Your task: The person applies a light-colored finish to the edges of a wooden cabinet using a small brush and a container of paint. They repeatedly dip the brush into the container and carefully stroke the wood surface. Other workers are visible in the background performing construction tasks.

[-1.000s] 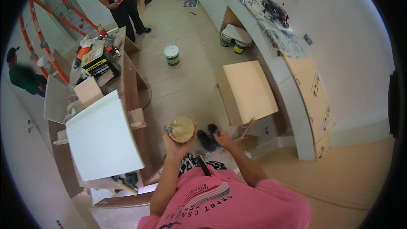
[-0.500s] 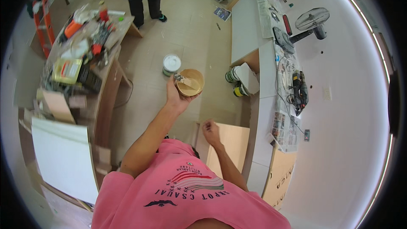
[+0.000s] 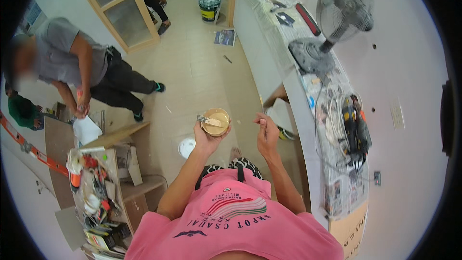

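Left hand (image 3: pixel 206 137) holds one bowl (image 3: pixel 216 121); right hand (image 3: pixel 266 132) holds nothing.

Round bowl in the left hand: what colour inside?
Tan-yellow, the round bowl in the head view.

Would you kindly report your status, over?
Left hand holds bowl, putty knife resting in it. Right hand raised, empty. Nothing between them.
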A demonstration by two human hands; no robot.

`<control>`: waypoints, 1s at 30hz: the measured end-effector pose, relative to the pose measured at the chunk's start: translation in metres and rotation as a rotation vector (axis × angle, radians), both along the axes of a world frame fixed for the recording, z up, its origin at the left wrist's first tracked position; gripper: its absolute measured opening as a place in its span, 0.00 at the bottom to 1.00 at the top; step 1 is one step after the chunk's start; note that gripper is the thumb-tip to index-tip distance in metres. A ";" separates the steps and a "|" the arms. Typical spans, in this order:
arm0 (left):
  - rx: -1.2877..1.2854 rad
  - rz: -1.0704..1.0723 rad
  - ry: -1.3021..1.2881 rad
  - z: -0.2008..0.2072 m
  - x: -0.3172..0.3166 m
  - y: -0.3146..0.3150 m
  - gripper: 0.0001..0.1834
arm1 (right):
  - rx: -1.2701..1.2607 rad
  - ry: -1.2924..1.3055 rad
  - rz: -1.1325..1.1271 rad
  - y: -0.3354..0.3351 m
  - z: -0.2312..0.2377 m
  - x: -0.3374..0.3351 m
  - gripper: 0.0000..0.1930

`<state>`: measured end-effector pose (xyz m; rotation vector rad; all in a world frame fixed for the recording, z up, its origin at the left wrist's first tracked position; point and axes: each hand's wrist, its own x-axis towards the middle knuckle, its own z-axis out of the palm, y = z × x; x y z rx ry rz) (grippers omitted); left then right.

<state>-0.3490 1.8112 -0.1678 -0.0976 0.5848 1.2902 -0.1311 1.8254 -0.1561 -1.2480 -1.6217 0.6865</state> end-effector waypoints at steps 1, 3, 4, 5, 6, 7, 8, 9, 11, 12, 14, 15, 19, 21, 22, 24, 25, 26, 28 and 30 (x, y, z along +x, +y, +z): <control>-0.027 0.018 0.000 0.005 0.007 0.030 0.33 | -0.019 -0.053 0.070 0.033 0.003 0.002 0.13; -0.048 0.020 0.010 0.016 0.011 0.088 0.33 | 0.085 -0.102 0.185 0.100 0.009 -0.012 0.20; -0.030 0.018 0.034 0.024 0.010 0.121 0.33 | 0.154 -0.123 0.247 0.140 0.015 -0.023 0.24; -0.019 0.010 0.060 0.028 0.006 0.148 0.33 | 0.152 -0.122 0.295 0.172 0.023 -0.035 0.30; -0.009 -0.001 0.088 0.029 0.002 0.178 0.33 | 0.150 -0.120 0.340 0.202 0.034 -0.047 0.36; 0.007 0.001 0.098 0.025 -0.004 0.209 0.32 | 0.145 -0.121 0.378 0.231 0.040 -0.057 0.42; 0.022 0.000 0.110 0.021 -0.010 0.242 0.32 | 0.113 -0.121 0.399 0.260 0.042 -0.066 0.47; 0.038 -0.005 0.122 0.018 -0.016 0.276 0.32 | 0.080 -0.121 0.416 0.289 0.042 -0.075 0.51; 0.040 -0.066 0.135 0.012 -0.025 0.351 0.31 | 0.038 -0.129 0.415 0.355 0.040 -0.088 0.56; 0.040 -0.099 0.142 0.009 -0.029 0.388 0.31 | 0.027 -0.129 0.397 0.390 0.031 -0.094 0.56; 0.051 -0.132 0.105 0.006 -0.031 0.464 0.31 | 0.003 -0.159 0.335 0.456 0.034 -0.100 0.55; 0.055 -0.150 0.086 0.005 -0.031 0.501 0.32 | -0.011 -0.179 0.287 0.485 0.037 -0.103 0.55; 0.099 -0.289 0.120 0.019 -0.033 0.639 0.32 | -0.002 -0.141 0.118 0.608 0.054 -0.104 0.53; -0.032 -0.377 0.254 0.035 -0.033 0.709 0.33 | 0.162 -0.212 -0.036 0.677 0.051 -0.093 0.52; -0.001 -0.396 0.300 0.033 -0.037 0.739 0.34 | 0.255 -0.249 -0.098 0.719 0.047 -0.085 0.52; 0.066 -0.399 0.384 0.009 -0.054 0.799 0.38 | 0.271 -0.245 -0.220 0.804 0.030 -0.061 0.49; 0.065 -0.393 0.501 -0.014 -0.067 0.825 0.38 | 0.302 -0.259 -0.295 0.849 0.020 -0.048 0.46; 0.056 -0.376 0.620 -0.046 -0.085 0.846 0.38 | 0.334 -0.268 -0.361 0.890 0.012 -0.034 0.43; -0.001 -0.338 0.883 -0.117 -0.147 0.870 0.38 | 0.163 -0.145 -0.393 0.966 -0.002 -0.004 0.37; -0.203 -0.273 1.008 -0.168 -0.230 0.881 0.39 | 0.286 -0.130 -0.456 1.040 -0.033 0.032 0.30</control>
